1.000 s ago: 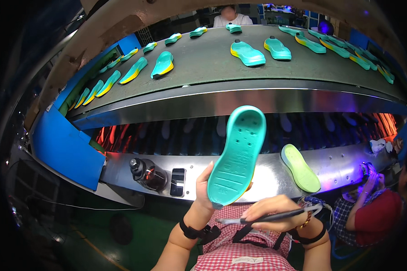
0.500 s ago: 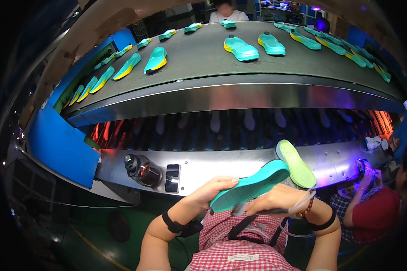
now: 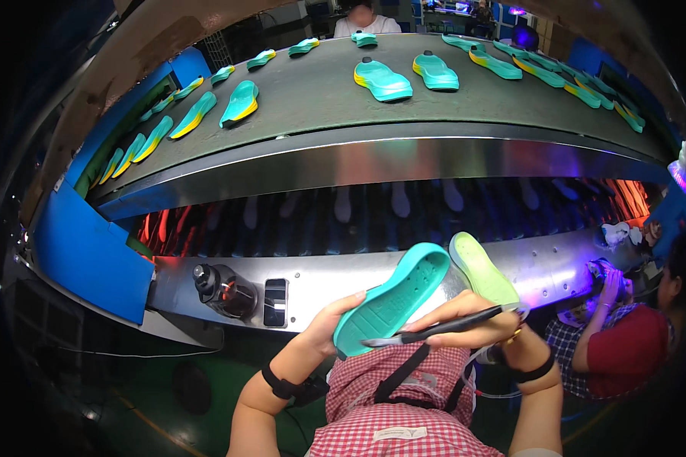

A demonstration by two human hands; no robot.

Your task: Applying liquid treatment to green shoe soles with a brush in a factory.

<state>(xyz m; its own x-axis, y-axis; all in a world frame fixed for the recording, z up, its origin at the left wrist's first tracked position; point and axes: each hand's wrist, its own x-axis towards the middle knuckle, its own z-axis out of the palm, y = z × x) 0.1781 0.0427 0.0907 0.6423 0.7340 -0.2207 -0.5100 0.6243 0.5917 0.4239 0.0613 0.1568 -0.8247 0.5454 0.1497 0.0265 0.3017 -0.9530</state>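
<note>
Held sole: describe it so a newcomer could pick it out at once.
Find the long dark belt, then the metal ledge nearer the wearer. At its near edge, the left hand holds the sole, grooved face showing. Unlike the lime sole on the ledge, it is teal; unlike the teal soles on the belt, it is in hand, a brush at its near end.

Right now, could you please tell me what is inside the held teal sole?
Inside the teal sole, small pits show at the far end and thin lines toward the near end; the surface behind the brush is covered.
</note>
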